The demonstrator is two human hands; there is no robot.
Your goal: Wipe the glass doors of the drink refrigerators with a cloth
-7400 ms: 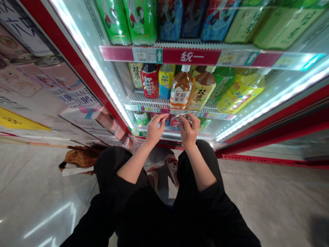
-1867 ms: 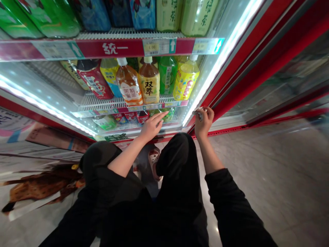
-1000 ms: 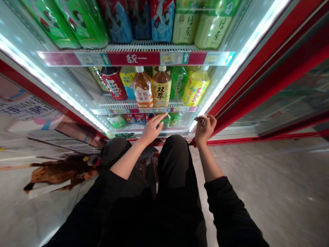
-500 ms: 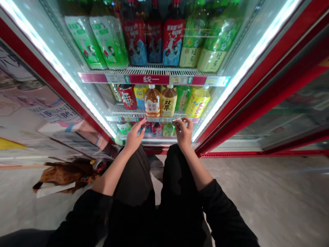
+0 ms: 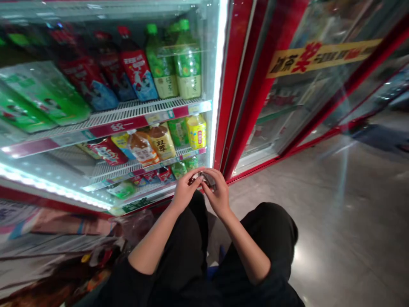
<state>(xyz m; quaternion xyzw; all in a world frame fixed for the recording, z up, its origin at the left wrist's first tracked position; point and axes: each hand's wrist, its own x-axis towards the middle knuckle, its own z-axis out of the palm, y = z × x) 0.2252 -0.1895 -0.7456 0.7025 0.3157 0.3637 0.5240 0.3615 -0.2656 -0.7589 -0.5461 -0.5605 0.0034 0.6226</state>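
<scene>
My left hand (image 5: 184, 189) and my right hand (image 5: 218, 192) meet above my knees, in front of the cooler's lower shelves. Fingers of both are curled round a small white-and-dark thing (image 5: 198, 175), mostly covered by them, so its kind cannot be made out. Just beyond the hands, the middle shelf carries a brown tea bottle (image 5: 142, 148), a bottle with a cream label (image 5: 162, 141) and a yellow bottle (image 5: 196, 131). Smaller green bottles (image 5: 179, 169) stand on the shelf below.
Large green tea bottles (image 5: 189, 64) and red-labelled bottles (image 5: 139, 70) fill the upper shelf. A red door frame (image 5: 234, 98) rises right of the lit cooler. Grey floor (image 5: 345, 230) spreads to the right. A blurred brown thing (image 5: 54, 277) lies at the lower left.
My view has swung right. My left hand has come away from the shelf edge to join my right hand, and both now close round the small thing.
</scene>
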